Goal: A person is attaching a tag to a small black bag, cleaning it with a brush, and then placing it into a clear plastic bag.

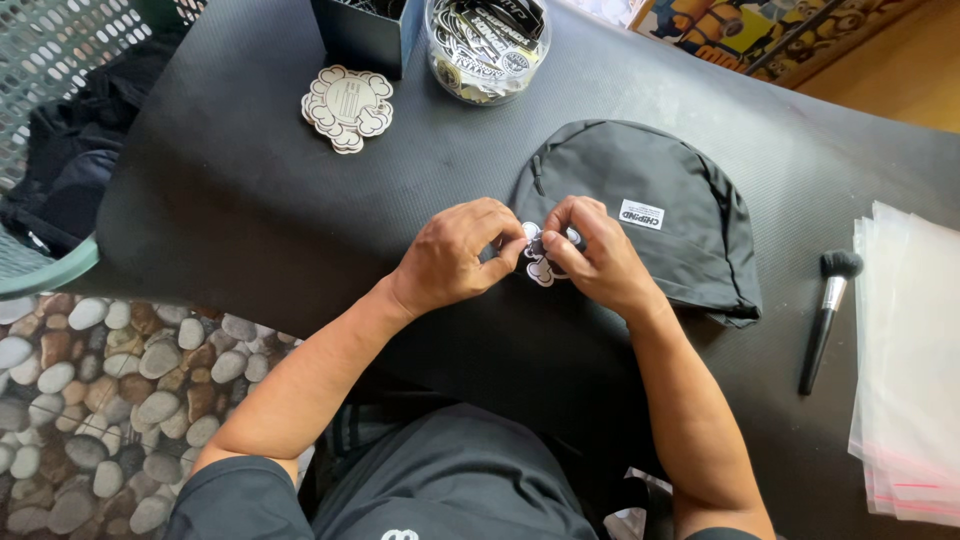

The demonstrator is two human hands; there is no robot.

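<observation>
- Currently, at the far left, a green mesh basket (pixel 60 60) with dark cloth in it is seen beside the counter (pixel 230 200), which is covered by a black mat; a pebble-patterned floor (pixel 90 400) lies below it.
- Further along, a stack of white scalloped cut-out tags (pixel 347 106) is laid flat near the counter's far edge, next to a dark box (pixel 365 35) and a clear round tub (pixel 487 45) filled with black-and-white stickers.
- The left hand (pixel 450 255) is curled nearly closed, and a small black-and-white sticker (pixel 538 262) is pinched at its edge between thumb and forefinger.
- The right hand (pixel 590 255) is likewise closed in a pinch on the same sticker, so that it is held between both hands just over the near edge of the bag.
- The step in hand is judged to be the peeling or separating of the sticker; whether its backing has come away cannot be told, as most of it is hidden by fingers.
- A fine fingertip pull would seem to be called for next, with the piece kept flat so that it is not creased.
- The sticker is seen as small, lobed in outline, white-bordered with dark printing.
- The dark grey bag (pixel 650 215) is laid flat, its zip running round the curved top and a white label sewn on its face.
- To the right, a black-handled brush (pixel 828 315) is laid apart, and clear plastic sleeves (pixel 910 370) are stacked at the edge.
</observation>
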